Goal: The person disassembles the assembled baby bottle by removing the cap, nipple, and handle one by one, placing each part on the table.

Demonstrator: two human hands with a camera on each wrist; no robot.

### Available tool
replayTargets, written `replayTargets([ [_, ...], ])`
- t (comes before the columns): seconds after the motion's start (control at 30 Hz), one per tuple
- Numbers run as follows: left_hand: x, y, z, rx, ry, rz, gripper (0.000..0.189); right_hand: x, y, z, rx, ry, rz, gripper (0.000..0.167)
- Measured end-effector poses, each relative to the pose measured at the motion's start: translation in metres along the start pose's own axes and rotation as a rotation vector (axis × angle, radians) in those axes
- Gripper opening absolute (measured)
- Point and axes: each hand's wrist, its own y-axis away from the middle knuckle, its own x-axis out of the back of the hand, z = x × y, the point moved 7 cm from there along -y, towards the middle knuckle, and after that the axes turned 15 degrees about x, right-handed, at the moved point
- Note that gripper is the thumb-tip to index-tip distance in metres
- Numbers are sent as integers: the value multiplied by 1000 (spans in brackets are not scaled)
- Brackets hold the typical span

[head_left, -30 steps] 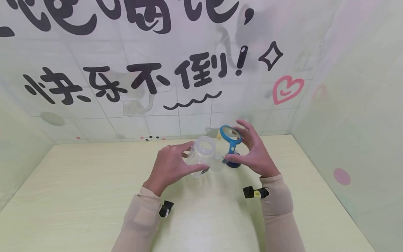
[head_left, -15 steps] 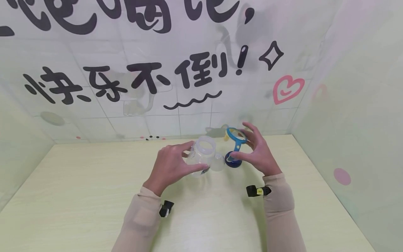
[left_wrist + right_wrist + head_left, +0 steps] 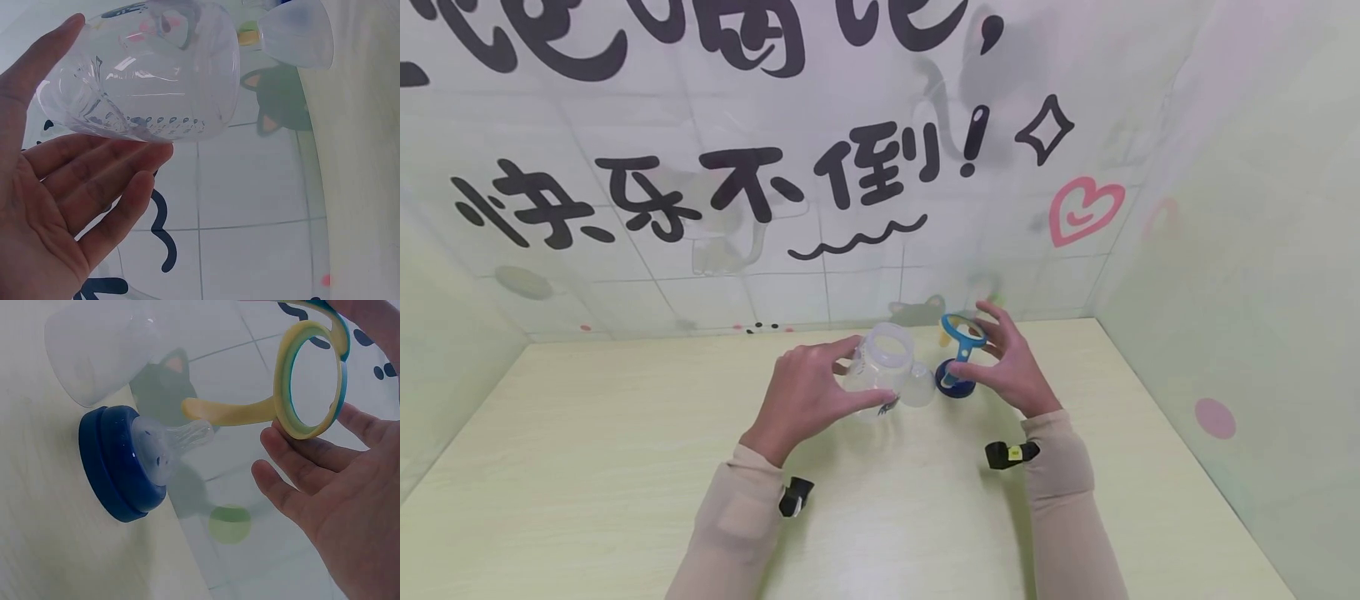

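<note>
A clear, printed baby bottle, its open mouth upward in the head view, is held between the thumb and fingers of my left hand. My right hand pinches a bottle handle, blue outside with a yellow inner side; its ring and one yellow arm show in the right wrist view. Under the handle, a dark blue collar with a clear teat lies on the table. Beside it stands a translucent cap, between the two hands.
The pale wooden table ends at a back wall with black lettering and tile lines. A side panel rises at the right. Black cameras sit on both wrists.
My right hand has moved a little to the right and then slightly down with the handle, away from the bottle. The left hand and bottle stay in place.
</note>
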Motion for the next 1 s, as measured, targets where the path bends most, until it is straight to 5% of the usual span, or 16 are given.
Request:
replayTargets([
  [1.0, 0, 0, 0, 7, 4, -9, 70, 9, 13, 37, -107, -63, 8, 92],
])
